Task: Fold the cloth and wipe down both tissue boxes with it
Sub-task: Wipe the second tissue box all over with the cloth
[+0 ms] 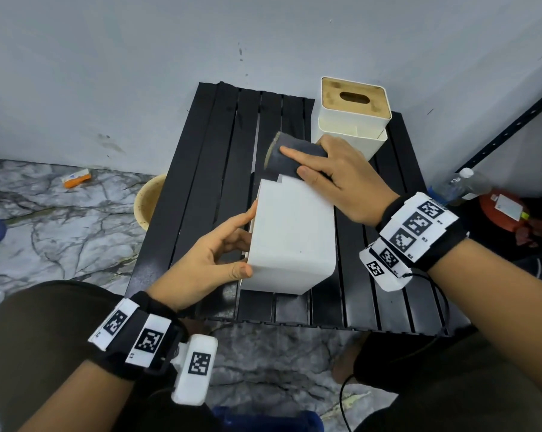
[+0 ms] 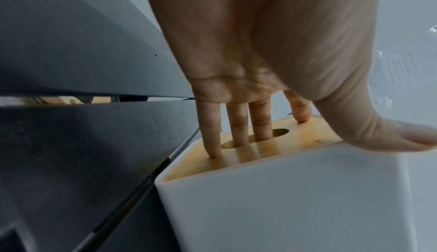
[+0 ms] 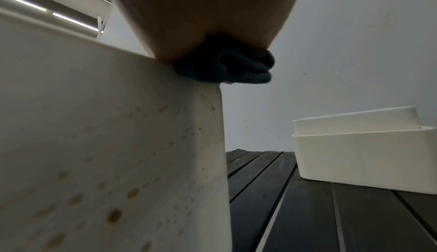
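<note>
A white tissue box (image 1: 291, 238) lies on its side in the middle of the black slatted table (image 1: 220, 157). My left hand (image 1: 248, 240) grips its left end, thumb on the near corner. In the left wrist view its fingers (image 2: 211, 134) press on the wooden lid (image 2: 260, 153), two of them dipping into the slot. My right hand (image 1: 294, 162) holds the folded dark cloth (image 1: 274, 163) down on the far end of the box's upper face. The cloth (image 3: 236, 65) is bunched under the palm at the box's edge (image 3: 106, 143). A second tissue box (image 1: 354, 104) with a wooden lid stands upright at the back right.
The wall rises just behind the table. On the floor to the left are a tan bowl (image 1: 146, 204) and an orange packet (image 1: 76, 179). At the right stand a plastic bottle (image 1: 463, 185), a red object (image 1: 503, 210) and a black perforated rail (image 1: 512, 126).
</note>
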